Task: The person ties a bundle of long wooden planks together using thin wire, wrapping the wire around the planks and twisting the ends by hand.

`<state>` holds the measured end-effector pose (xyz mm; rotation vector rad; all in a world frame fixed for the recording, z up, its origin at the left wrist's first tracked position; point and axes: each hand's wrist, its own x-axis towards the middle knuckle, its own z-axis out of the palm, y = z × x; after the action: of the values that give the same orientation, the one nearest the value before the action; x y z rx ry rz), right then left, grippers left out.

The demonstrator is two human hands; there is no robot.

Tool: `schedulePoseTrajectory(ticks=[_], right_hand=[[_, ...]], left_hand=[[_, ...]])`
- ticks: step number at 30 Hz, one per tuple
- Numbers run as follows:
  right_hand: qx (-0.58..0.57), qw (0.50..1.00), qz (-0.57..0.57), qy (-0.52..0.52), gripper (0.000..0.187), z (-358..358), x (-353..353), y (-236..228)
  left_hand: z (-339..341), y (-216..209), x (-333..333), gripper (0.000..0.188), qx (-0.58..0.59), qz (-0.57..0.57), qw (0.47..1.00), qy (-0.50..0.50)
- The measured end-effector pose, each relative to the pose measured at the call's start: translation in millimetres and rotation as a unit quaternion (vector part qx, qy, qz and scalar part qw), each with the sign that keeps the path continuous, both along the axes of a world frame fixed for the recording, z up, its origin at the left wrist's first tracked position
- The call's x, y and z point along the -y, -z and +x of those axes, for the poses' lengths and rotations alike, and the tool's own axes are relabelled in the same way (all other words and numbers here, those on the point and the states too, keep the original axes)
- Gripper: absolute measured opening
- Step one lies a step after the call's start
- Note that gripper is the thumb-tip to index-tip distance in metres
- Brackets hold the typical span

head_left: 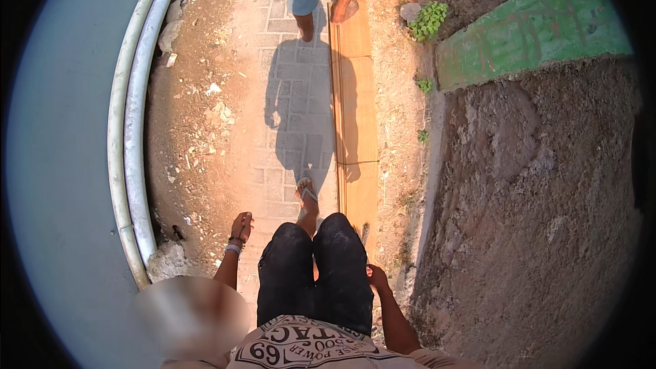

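Observation:
My left hand (242,226) hangs away from my left leg, a bracelet at its wrist. Its fingers are curled in, and nothing shows in them. Beside my right thigh, my right hand (375,277) is loosely closed, partly against the dark trousers (335,280), with no object visible in it. A long, flat bundle of light-brown boards (359,109) lies lengthwise on the ground ahead, bound with dark ties. My right leg hides part of its near end. Neither hand visibly touches the bundle.
Another person's legs (304,0) stand at the far end, one foot on the boards. A paved path (290,96) runs between dirt strips. Pale pipes (137,130) follow a grey wall (61,164) on the left. A rough wall (519,219) with a green band rises on the right.

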<state>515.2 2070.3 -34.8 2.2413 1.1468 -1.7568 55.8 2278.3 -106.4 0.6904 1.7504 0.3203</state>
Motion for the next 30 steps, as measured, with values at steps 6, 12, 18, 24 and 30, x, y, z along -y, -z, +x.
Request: schedulePoseTrajectory(ticks=[6,12,18,24,30], right_hand=[[-0.083,0.713,-0.005,0.696,0.035,-23.9,64.9,-24.3],[-0.062,0.658,-0.065,0.747,0.036,-142.1,162.1,-12.6],[-0.177,0.622,-0.151,0.747,0.035,-299.2,179.8,31.8],[-0.143,0.726,-0.050,0.671,0.025,-308.3,227.7,95.6],[0.002,0.713,0.035,0.701,0.029,-213.8,260.6,157.8]], left_hand=[[66.3,-13.1,-7.4,0.086,-0.032,-0.206,0.888,0.411],[147.1,14.0,-26.8,0.070,-0.002,-0.117,0.771,0.626],[169.1,71.5,-91.0,0.031,-0.024,0.101,0.788,0.606],[198.7,61.7,-45.0,0.040,0.077,0.026,0.825,0.559],[144.9,-10.5,43.2,0.080,-0.245,-0.018,0.592,0.768]])
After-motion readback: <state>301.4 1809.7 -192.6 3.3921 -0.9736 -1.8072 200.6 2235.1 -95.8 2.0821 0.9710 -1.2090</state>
